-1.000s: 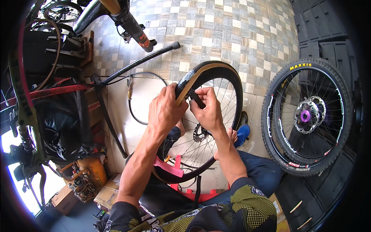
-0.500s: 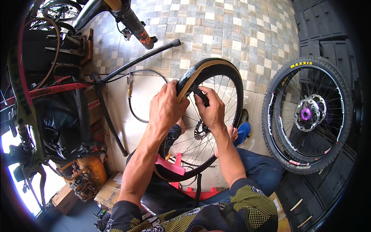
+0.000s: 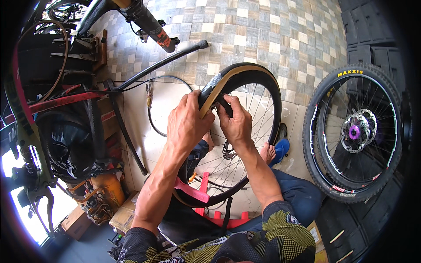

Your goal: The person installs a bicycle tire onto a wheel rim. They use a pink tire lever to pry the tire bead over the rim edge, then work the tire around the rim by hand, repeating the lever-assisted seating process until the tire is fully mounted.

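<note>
A bicycle wheel (image 3: 275, 96) with a black tyre and tan sidewall stands upright between my legs. My left hand (image 3: 188, 120) is closed around the tyre (image 3: 212, 90) at the wheel's upper left, below a pale, whitish smear on the tread. Right beside it, my right hand (image 3: 235, 119) pinches a short black piece (image 3: 225, 106) against the inner side of the rim. Its exact kind is hidden by my fingers. Lower down, spokes and a disc brake rotor (image 3: 228, 150) show between my forearms. A pink piece (image 3: 192, 191) lies against the wheel's lower left.
Two knobby-tyred wheels (image 3: 312, 131) lean at the right by black panels. A bike stand with a black leg (image 3: 164, 65) and a hose (image 3: 151, 118) are at the left. Near my foot is a blue sandal (image 3: 280, 151). An orange compressor-like machine (image 3: 109, 193) stands lower left.
My right hand has shifted slightly, its fingers now curled closer to the rim. My left hand keeps its hold on the tyre. The view has moved a little.
</note>
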Demonstrator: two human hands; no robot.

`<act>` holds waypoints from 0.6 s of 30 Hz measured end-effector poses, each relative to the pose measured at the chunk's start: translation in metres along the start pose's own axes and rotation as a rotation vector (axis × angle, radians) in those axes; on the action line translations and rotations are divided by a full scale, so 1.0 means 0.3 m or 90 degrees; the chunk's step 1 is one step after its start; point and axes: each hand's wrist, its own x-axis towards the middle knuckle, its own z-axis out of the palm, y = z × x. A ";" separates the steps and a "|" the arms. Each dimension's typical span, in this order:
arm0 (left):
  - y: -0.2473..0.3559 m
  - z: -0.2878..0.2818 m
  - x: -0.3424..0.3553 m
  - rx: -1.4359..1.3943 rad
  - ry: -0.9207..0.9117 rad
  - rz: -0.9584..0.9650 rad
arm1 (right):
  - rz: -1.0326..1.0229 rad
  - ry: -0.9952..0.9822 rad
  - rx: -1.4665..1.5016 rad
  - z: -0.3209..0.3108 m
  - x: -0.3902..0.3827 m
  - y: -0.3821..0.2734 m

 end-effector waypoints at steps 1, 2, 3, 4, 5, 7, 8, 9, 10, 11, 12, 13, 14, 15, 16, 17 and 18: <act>0.000 0.004 -0.001 -0.001 0.004 0.004 | -0.005 -0.001 -0.019 -0.006 0.002 0.004; 0.001 0.008 -0.002 -0.002 0.007 0.008 | -0.009 -0.003 -0.038 -0.011 0.003 0.007; 0.002 0.008 0.001 -0.009 0.001 0.002 | -0.015 0.009 -0.026 -0.002 0.004 0.018; 0.000 0.004 0.005 -0.012 -0.006 -0.004 | -0.007 0.009 -0.019 0.006 0.006 0.019; 0.002 0.002 0.008 -0.015 -0.013 -0.010 | 0.001 0.009 -0.012 0.008 0.010 0.020; 0.004 0.006 0.003 -0.006 -0.007 -0.007 | -0.013 -0.022 -0.022 -0.010 0.037 0.007; -0.004 0.007 0.000 -0.014 -0.005 -0.004 | -0.020 -0.039 -0.026 -0.020 0.046 -0.004; -0.010 0.010 -0.004 -0.022 -0.003 -0.001 | -0.019 -0.039 -0.041 -0.028 0.043 -0.004; -0.009 0.005 -0.003 -0.020 -0.007 0.001 | -0.023 -0.041 -0.052 -0.034 0.051 -0.015; -0.004 0.006 -0.003 -0.018 -0.011 0.002 | -0.028 -0.043 -0.062 -0.045 0.059 -0.028; -0.006 0.001 -0.003 -0.017 -0.015 0.003 | -0.028 -0.097 -0.138 -0.075 0.059 -0.045; -0.010 -0.001 -0.007 -0.024 -0.017 -0.004 | -0.015 -0.168 -0.190 -0.104 0.075 -0.076; -0.015 -0.005 -0.001 -0.033 -0.013 -0.008 | -0.008 -0.238 -0.244 -0.131 0.114 -0.113; -0.019 -0.005 0.003 -0.043 -0.010 -0.013 | 0.001 -0.307 -0.300 -0.152 0.143 -0.138; -0.022 -0.005 0.003 -0.067 0.002 -0.003 | -0.017 -0.336 -0.304 -0.167 0.158 -0.149; -0.023 -0.006 0.005 -0.077 -0.002 -0.001 | -0.028 -0.363 -0.348 -0.185 0.177 -0.159; -0.021 -0.006 0.009 -0.087 -0.007 0.001 | -0.039 -0.389 -0.391 -0.205 0.198 -0.173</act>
